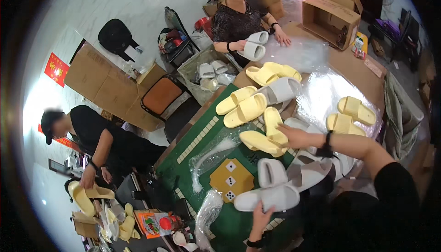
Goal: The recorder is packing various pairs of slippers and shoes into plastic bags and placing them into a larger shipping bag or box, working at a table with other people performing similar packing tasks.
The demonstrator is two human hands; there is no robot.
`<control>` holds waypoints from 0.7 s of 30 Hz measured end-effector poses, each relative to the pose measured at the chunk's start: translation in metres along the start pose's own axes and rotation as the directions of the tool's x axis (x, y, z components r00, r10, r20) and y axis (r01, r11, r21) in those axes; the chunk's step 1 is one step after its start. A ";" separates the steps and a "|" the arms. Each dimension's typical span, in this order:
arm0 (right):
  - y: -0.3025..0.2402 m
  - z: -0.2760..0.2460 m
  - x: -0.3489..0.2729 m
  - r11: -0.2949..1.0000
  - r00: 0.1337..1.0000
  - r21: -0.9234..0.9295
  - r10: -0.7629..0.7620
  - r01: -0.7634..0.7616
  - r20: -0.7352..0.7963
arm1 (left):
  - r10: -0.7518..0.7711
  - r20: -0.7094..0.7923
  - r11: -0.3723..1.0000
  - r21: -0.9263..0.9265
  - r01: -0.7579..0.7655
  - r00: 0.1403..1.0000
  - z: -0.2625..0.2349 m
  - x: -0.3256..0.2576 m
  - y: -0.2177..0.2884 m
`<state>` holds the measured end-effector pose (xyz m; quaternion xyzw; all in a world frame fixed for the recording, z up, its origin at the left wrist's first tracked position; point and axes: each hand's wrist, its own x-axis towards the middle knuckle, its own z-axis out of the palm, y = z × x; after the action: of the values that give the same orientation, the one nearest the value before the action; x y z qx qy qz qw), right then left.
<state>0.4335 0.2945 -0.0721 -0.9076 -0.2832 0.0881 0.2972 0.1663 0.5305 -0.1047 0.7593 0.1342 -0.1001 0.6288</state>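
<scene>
Grey foam-looking slippers are pretty much taking over this side of the table. My left hand (261, 217) is pinching the near edge of one grey slipper (268, 198), so the grip is looking narrow there, fingers right on the rim. That slipper is lying low on the pile, sole down, and its mate (271, 173) is resting just beyond it. More grey ones are crowding in on the right, partly hiding behind my arm.

Meanwhile my right hand (298, 137) is reaching across and touching a yellow pair (260, 141); can't tell whether it's really gripping or just resting on it, since the fingertips are getting lost against the slippers. Two more yellow ones (245, 109) are sitting just past that, and another couple (356, 110) are lying off to the right on shiny plastic (317, 88).

Under it all, a green mat (190, 160) is showing, with a gold patch (239, 174) and crumpled clear wrap (209, 215) lying near it.

Across the table a co-worker (236, 20) is holding a grey pair (253, 49), other hand pressing on the plastic. Over on the left, another person (119, 137) is handling a yellow slipper (81, 199) above a messy heap.
</scene>
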 end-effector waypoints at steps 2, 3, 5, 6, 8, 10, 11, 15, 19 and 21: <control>-0.002 0.018 0.032 0.965 0.952 -0.171 0.231 -0.198 0.201 | -0.073 0.168 0.997 -0.019 0.077 0.983 0.010 -0.018 0.008; 0.007 0.040 0.040 0.963 0.935 -0.154 0.255 -0.222 0.247 | 0.030 0.043 0.955 0.293 -0.042 0.999 0.015 -0.026 0.003; 0.020 0.083 0.052 0.957 0.894 -0.122 0.290 -0.264 0.340 | 0.320 -0.075 0.556 0.822 -0.123 0.945 0.029 -0.043 -0.025; 0.002 0.082 0.052 0.965 0.928 -0.119 0.257 -0.233 0.270 | 0.256 -0.185 0.805 0.584 -0.103 0.949 0.037 -0.051 -0.058; 0.013 0.089 0.049 0.966 0.901 -0.147 0.253 -0.214 0.352 | -0.024 -0.212 0.999 -0.042 0.015 0.977 0.058 -0.068 -0.042; 0.018 0.092 0.036 0.975 0.949 -0.206 0.140 -0.083 0.283 | -0.198 -0.107 0.939 -0.305 0.157 0.974 0.067 -0.079 -0.056; 0.009 0.086 0.033 0.974 0.965 -0.215 0.128 -0.078 0.230 | -0.236 -0.070 0.945 -0.248 0.212 0.969 0.069 -0.085 -0.078; -0.027 0.038 0.015 0.954 0.990 -0.268 0.138 -0.135 -0.006 | -0.119 -0.098 0.966 -0.241 0.093 0.988 0.097 -0.090 -0.047; -0.036 -0.018 0.025 0.926 0.987 -0.346 0.118 -0.148 -0.105 | 0.163 -0.042 0.942 -0.292 -0.168 0.986 0.111 -0.080 -0.047; 0.001 -0.020 0.028 0.943 0.989 -0.307 0.099 -0.128 -0.107 | 0.222 -0.027 0.967 0.131 -0.217 0.975 0.111 -0.058 -0.034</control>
<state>0.4642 0.2996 -0.0561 -0.9610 -0.2271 0.0180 0.1565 0.1023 0.4231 -0.1389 0.8098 0.0557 -0.0223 0.5836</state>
